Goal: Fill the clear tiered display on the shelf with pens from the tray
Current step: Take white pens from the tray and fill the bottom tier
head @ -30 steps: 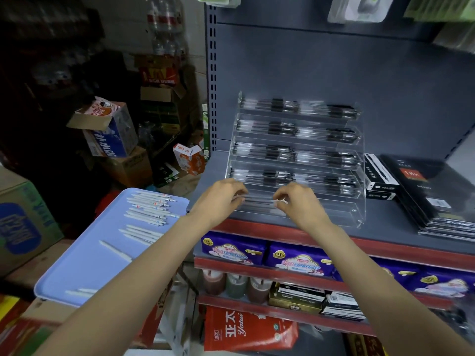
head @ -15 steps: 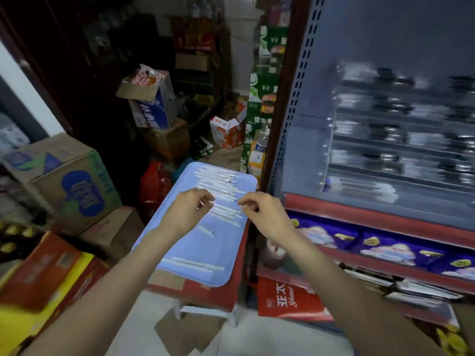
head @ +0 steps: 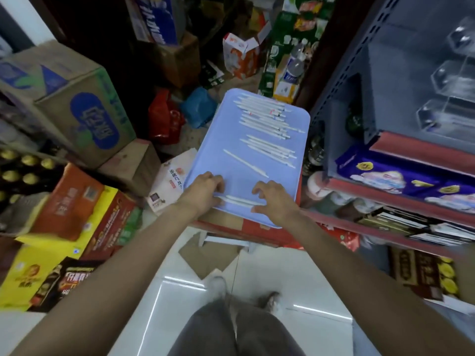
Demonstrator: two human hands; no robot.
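Head view shows both hands, left hand (head: 205, 187) and right hand (head: 273, 199), fingers spread and closing on two pens (head: 240, 200) at the tray (head: 205, 150) front edge, many pens unloaded, so the display (head: 452, 80) seems far from full.

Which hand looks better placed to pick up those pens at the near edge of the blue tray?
Left, narrowly. The left hand has its fingertips right on the end of the near pens on the tray. The right hand hovers with its fingers spread above their other end, so it seems less ready.

cardboard boxes (head: 77, 98) | red bag (head: 164, 119) | white tiled floor (head: 257, 291)
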